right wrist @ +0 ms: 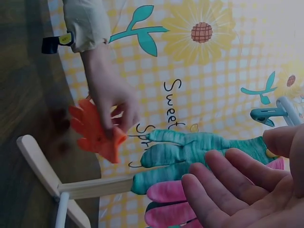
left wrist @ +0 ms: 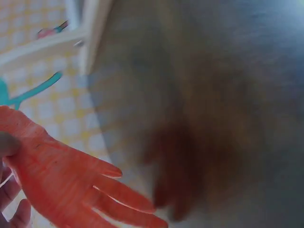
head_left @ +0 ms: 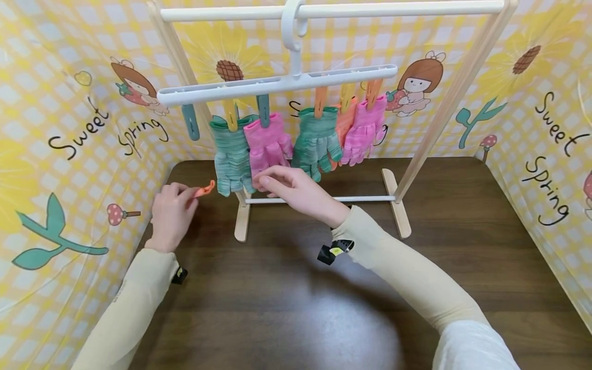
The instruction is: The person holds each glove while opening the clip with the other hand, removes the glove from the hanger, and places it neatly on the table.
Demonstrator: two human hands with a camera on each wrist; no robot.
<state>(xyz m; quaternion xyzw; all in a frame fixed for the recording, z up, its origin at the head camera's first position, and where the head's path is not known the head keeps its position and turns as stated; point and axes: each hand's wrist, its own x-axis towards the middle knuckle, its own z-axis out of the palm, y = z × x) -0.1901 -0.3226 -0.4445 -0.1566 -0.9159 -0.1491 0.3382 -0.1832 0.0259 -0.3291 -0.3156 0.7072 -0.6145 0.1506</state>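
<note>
My left hand (head_left: 172,216) pinches an orange glove (left wrist: 71,175) near its cuff, at the left of the rack. In the right wrist view the glove's fingers hang down and sideways from that hand. My right hand (head_left: 300,192), fingers loosely extended and holding nothing, is by the fingertips of a hanging pink glove (head_left: 268,139). Beside the pink one a green striped glove (head_left: 231,159) hangs from a yellow clothespin (head_left: 231,115). A teal clothespin (head_left: 190,122) at the hanger's left end holds nothing.
A white clip hanger (head_left: 277,86) hangs, tilted, on the rack's top bar (head_left: 398,9). Another green glove (head_left: 316,136), a second pink glove (head_left: 367,128) and an orange glove (head_left: 346,121) are clipped on its right half. Wooden feet (head_left: 396,205) stand on the dark tabletop (head_left: 277,308).
</note>
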